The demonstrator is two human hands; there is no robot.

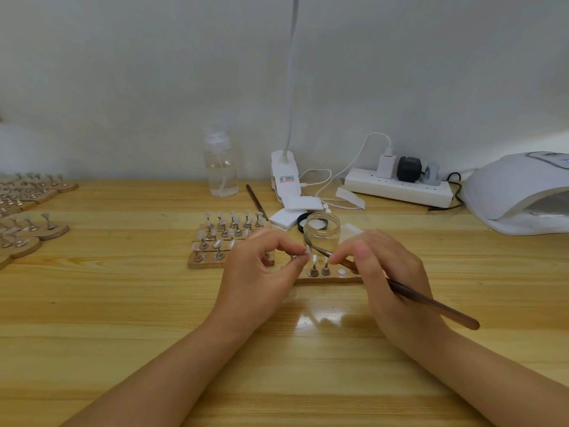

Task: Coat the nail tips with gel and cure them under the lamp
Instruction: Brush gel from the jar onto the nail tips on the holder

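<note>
clear nail tip (pixel 307 250) on stand, brown brush (pixel 431 302) touching it

Wooden table (pixel 123 303), white wall (pixel 154 72)

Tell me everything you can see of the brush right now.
The brush is long and slim, with a dark brown handle that looks like wood. The right hand pinches it near the front end, pen-style. It lies slanted: the blunt back end points down and right, past the wrist, above the table, and the tip reaches up and left to the nail tip pinched in the left hand, in front of the open glass jar.
</note>
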